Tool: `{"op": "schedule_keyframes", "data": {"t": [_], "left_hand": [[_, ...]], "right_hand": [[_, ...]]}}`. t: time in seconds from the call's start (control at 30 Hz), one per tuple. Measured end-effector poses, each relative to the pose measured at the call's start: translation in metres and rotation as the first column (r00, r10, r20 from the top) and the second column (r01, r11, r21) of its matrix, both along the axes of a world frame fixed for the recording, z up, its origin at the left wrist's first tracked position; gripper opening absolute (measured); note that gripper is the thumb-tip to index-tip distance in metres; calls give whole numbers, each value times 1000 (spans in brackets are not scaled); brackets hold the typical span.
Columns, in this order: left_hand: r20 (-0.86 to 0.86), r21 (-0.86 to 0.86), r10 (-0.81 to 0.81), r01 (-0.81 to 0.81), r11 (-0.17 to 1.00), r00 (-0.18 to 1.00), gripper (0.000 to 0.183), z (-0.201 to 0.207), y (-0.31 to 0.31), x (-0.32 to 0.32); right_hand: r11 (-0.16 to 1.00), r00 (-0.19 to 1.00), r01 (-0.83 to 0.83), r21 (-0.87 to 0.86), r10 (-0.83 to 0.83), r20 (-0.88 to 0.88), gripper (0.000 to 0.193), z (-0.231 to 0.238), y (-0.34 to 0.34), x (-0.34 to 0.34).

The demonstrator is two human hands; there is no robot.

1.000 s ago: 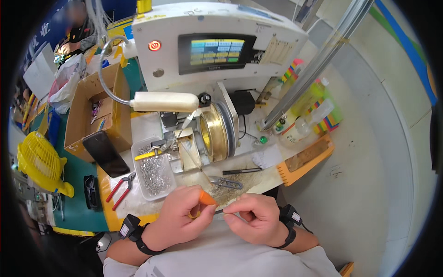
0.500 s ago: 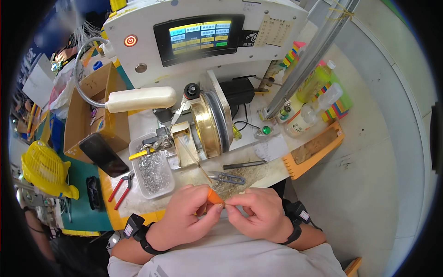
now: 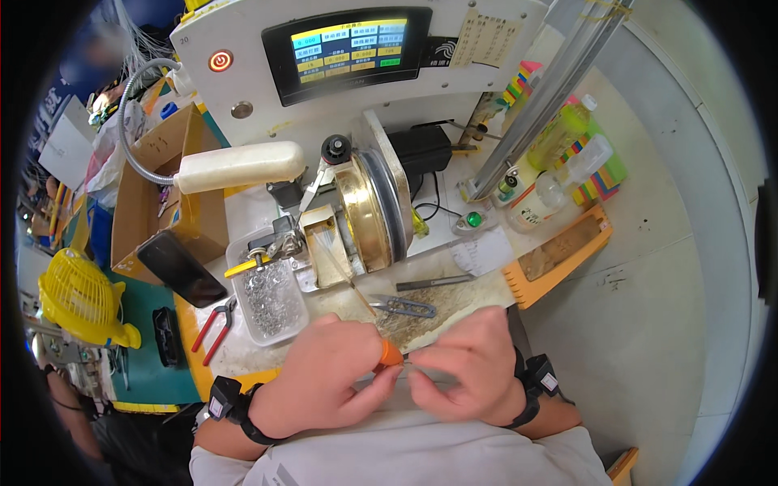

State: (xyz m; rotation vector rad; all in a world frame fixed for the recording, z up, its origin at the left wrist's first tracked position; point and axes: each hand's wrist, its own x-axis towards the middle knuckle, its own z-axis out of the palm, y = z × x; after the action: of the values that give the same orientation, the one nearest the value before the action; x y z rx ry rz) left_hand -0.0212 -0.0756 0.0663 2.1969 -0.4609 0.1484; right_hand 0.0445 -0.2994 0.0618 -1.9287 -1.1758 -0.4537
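My left hand (image 3: 336,377) is closed in a pinch in front of my body. An orange finger cot (image 3: 391,353) covers its index fingertip, and the thumb presses below it. Whatever lies between them is too small to make out. Just right of it, my right hand (image 3: 470,368) is curled, with thumb and index tips close together. Motion smears these fingers, and anything they pinch cannot be made out. Beyond the hands, thread snips (image 3: 405,306) and grey tweezers (image 3: 435,283) lie on the stained worktop. A clear tub (image 3: 271,304) of small metal pieces stands beyond my left hand.
A machine with a lit screen (image 3: 348,53) and a brass drum (image 3: 362,215) stands ahead. Left are a cardboard box (image 3: 203,174), phone (image 3: 182,269), red-handled pliers (image 3: 213,332) and yellow fan (image 3: 81,296). An orange tray (image 3: 559,251) and bottles (image 3: 539,202) are at right.
My hands have drawn slightly apart. The right hand has lifted and turned, its fingers now blurred; the left keeps its pinch. The whole view has shifted a little.
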Motion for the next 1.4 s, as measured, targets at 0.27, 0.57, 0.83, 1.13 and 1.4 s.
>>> {"op": "schedule_keyframes", "data": {"t": [0.27,0.57,0.83,1.13,1.4], "left_hand": [[431,153,-65,-1,988,900,32,-4,7,-5],[466,323,-158,-1,946,870,34,-4,4,1],[421,432,-229,28,901,878,29,-8,-12,9],[239,480,-270,128,868,933,32,-7,-61,46],[214,377,-255,161,912,943,53,-32,-136,96]], "right_hand": [[871,80,-96,483,490,-868,14,1,-2,-6],[861,-293,-67,504,466,-835,7,-3,-13,1],[925,-67,-91,369,365,-929,8,-23,-33,-2],[906,112,65,419,410,-905,8,-63,-75,-6],[518,437,663,541,318,-841,5,-101,-159,36]]}}
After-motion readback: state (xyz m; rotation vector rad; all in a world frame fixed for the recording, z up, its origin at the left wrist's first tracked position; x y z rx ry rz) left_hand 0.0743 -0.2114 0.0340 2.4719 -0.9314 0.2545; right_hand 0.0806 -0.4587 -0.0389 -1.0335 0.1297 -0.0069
